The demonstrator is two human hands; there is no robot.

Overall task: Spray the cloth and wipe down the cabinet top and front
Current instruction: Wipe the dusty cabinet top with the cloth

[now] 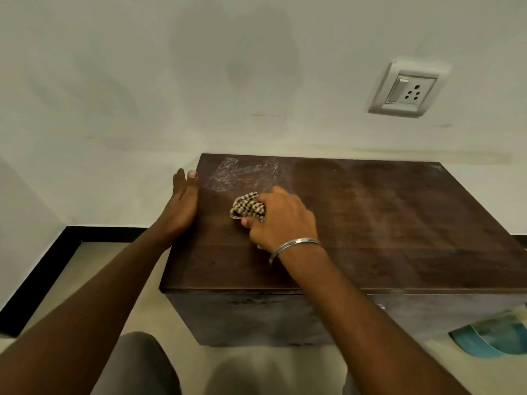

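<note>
We count one checked cloth (247,206), bunched in the right hand (281,220), whose fingers curl round it and press it onto the top of the one cabinet (385,223) (dark wood, dusty toward the right), near its far left corner. The left hand (184,206) lies with straight fingers against the cabinet's left edge, thumb on top. One metal bangle (293,246) rings the right wrist. The cabinet stands on a pale floor (114,266) against a white wall (142,81) with one switch-and-socket plate (406,91) and black skirting (57,252).

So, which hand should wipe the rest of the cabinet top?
Right, probably. The right hand grips the checked cloth on the cabinet top. The left hand holds nothing and rests flat against the top's left edge.
</note>
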